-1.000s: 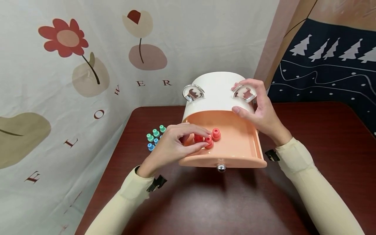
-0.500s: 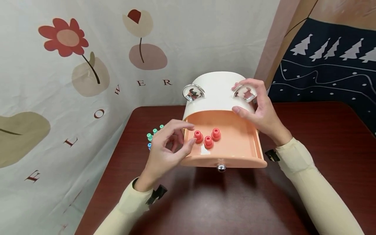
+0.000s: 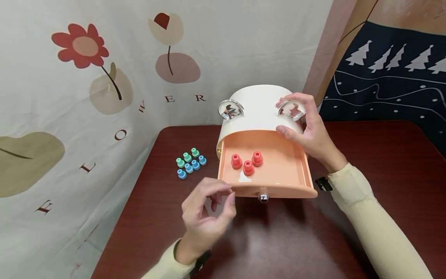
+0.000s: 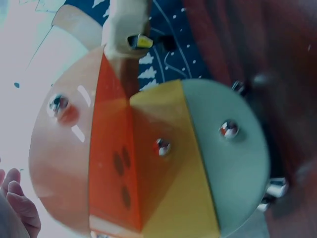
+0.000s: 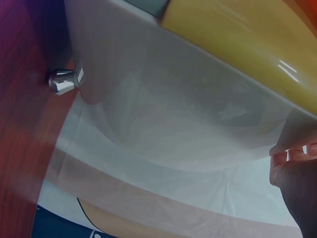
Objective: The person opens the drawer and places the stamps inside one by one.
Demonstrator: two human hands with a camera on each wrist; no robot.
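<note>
We see a white, round-topped cabinet (image 3: 259,91) standing upright, its peach top drawer (image 3: 280,166) pulled open. Inside, left of centre in the head view, three red stepped pegs (image 3: 248,168) stand upright, clustered close together.

Dark-red letters "FLOWER" (image 3: 116,135) across white wall cloth (image 3: 216,35).

The person's fingers (image 5: 278,167) curl at the edge of a pale casing (image 5: 173,99) that spreads to their left. Above them slants a glossy yellow panel (image 5: 257,49). Far to their left are a shiny metal foot (image 5: 63,82) and the red-brown bench (image 5: 25,139); below them shows pink-banded cloth (image 5: 198,204).
</note>
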